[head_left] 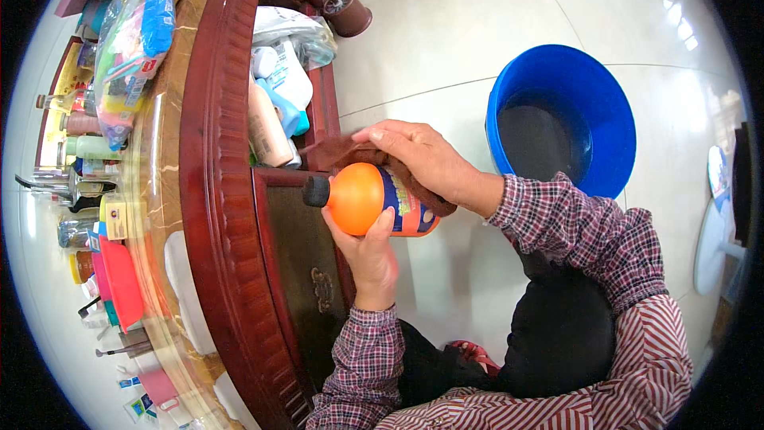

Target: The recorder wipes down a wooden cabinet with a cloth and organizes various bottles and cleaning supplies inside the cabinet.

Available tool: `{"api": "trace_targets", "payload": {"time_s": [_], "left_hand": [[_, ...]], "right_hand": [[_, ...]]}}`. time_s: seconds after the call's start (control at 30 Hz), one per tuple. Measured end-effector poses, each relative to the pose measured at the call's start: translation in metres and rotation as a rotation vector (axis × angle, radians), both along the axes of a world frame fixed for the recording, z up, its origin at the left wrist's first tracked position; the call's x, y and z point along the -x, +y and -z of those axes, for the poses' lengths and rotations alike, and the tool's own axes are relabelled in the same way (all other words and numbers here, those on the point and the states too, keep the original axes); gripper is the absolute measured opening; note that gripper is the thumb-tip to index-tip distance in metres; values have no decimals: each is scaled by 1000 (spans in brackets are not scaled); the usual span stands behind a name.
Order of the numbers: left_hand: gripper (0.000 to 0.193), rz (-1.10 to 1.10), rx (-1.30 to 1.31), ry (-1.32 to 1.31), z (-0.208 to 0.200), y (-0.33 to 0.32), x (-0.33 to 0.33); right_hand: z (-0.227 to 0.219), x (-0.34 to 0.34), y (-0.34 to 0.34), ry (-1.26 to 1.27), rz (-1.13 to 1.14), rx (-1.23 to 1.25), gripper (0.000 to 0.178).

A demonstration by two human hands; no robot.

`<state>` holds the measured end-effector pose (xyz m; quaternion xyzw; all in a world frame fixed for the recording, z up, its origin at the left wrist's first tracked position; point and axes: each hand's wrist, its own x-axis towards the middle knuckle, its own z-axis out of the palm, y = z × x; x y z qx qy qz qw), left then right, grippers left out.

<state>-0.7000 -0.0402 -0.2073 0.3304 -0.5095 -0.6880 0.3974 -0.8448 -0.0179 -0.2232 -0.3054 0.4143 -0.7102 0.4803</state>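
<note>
An orange bottle with a black cap and a dark blue label lies tilted on its side in front of the cabinet, its cap toward the left. Fingers and thumb of my left hand grip it from below, near the shoulder. Over its upper side, my right hand presses a brown cloth against the bottle. Part of this cloth hangs past the fingertips toward the cabinet, and another fold wraps the bottle's base end. The right palm's inner side is hidden.
A blue bucket holding dark liquid stands on the tiled floor at right. Several bottles, including a beige bottle, fill the open compartment of the red-brown wooden cabinet. Packages and a red basin crowd the top. A brown pot stands beyond.
</note>
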Motion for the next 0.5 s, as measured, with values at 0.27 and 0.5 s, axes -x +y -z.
{"api": "trace_targets", "payload": {"time_s": [0.27,0.5], "left_hand": [[83,34,36,-81,-14,4,-14],[97,77,-37,7,-25,-5,-26]], "right_hand": [[33,-11,6,-649,-133,-110,36],[26,-17,33,-806,-313,-324,60]]}}
